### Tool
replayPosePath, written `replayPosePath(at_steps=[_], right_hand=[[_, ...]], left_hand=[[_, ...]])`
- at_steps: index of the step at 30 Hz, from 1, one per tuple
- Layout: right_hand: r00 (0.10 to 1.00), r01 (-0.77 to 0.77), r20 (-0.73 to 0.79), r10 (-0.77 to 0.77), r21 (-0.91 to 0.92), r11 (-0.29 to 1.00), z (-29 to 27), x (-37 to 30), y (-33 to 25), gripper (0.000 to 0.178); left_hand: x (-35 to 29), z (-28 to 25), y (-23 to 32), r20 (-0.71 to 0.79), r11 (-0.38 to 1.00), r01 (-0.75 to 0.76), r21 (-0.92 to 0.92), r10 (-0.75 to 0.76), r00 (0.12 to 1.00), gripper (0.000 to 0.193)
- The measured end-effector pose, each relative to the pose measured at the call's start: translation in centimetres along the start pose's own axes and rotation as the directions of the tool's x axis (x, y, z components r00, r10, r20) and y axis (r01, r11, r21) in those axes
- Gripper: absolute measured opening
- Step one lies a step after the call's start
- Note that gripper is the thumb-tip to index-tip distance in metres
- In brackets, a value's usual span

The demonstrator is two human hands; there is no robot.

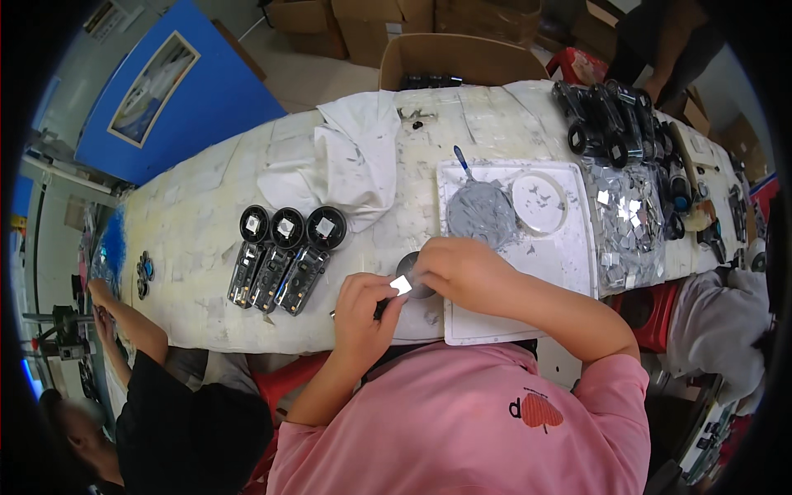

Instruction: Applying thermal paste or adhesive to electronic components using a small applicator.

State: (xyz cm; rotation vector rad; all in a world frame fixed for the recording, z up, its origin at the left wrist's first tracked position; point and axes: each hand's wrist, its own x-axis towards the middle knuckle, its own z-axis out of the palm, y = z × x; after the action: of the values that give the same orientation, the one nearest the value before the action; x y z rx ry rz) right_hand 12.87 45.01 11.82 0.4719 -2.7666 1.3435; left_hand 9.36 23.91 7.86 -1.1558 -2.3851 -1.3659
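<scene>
My left hand (363, 309) pinches a small shiny silver square plate (401, 285) between thumb and fingers. A dark thing shows partly under those fingers. Close beside the plate, the fingers of my right hand (458, 268) are pressed together; what they hold, if anything, is hidden. Partly behind both hands lies a round grey disc (407, 264). Left of them, three black devices with round heads (287, 228) and open bodies (268, 277) stand in a row, a pale square on each head. To the right, a white tray (516, 318) carries a grey paste-covered round dish (478, 213).
A white round lid (539, 203) and a blue-handled tool (462, 159) are on the tray. Beyond it lie a bag of silver squares (631, 219) and several black devices (606, 120). A white cloth (356, 153) lies farther back. Another person (186, 404) works at left.
</scene>
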Motion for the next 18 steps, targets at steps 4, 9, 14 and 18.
replayPosePath(at_steps=[4, 9, 14, 18], right_hand=[[0.995, 0.1, 0.039, -0.093, -0.272, 0.957, 0.1, -0.2, -0.9, 0.011], [0.998, 0.043, -0.02, -0.054, -0.358, 0.933, -1.1, -1.8, -1.1, 0.025], [0.994, 0.005, -0.097, -0.043, -0.356, 0.935, -1.3, -2.7, -0.8, 0.028], [0.926, -0.224, -0.356, 0.123, -0.258, 0.94, -4.4, -3.9, -0.6, 0.032]], left_hand=[[0.2, -0.1, 0.5, 0.0, 1.0, 0.014, 0.023, -0.014, 1.0, 0.024], [0.5, -0.3, 0.7, 0.088, 0.996, 0.0, 0.094, -0.008, 0.996, 0.028], [1.2, -0.1, 1.1, 0.162, 0.989, -0.034, 0.144, 0.01, 0.987, 0.034], [1.2, -0.2, 1.0, 0.192, 0.981, -0.042, 0.189, 0.005, 0.981, 0.036]])
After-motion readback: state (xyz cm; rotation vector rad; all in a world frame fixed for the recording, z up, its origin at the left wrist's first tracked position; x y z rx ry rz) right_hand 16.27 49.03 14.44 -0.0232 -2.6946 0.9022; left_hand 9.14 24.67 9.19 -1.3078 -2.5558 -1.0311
